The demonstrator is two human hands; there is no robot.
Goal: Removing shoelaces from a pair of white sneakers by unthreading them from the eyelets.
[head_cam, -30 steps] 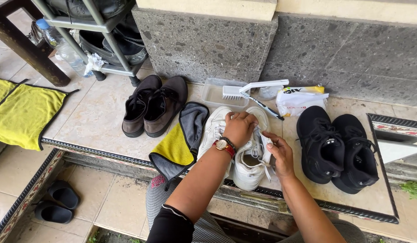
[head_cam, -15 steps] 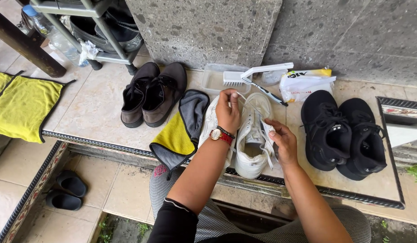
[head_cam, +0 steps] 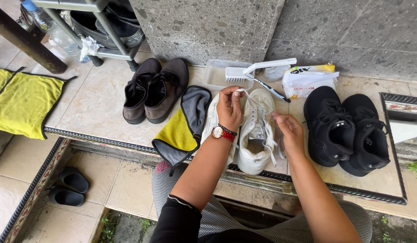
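The person is sitting at the edge of a tiled ledge, working on a pair of white sneakers (head_cam: 255,130) lying side by side, toes pointing back toward them, which is keeping the lacing within easy reach. The left hand (head_cam: 229,108) is raised over the shoes with its fingers pinched together on a white lace (head_cam: 247,95), drawing it up taut. The right hand (head_cam: 287,130) is hovering over the nearer shoe's side, fingers loosely curled; whether it is gripping a lace I cannot tell. Both forearms are reaching forward and slightly inward.

A white brush (head_cam: 258,72) is resting across a clear tray (head_cam: 217,74) just behind the sneakers, handy for scrubbing. A yellow and grey cloth (head_cam: 183,128) is lying to the left, brown shoes (head_cam: 154,90) beyond it, and black sneakers (head_cam: 345,128) to the right.
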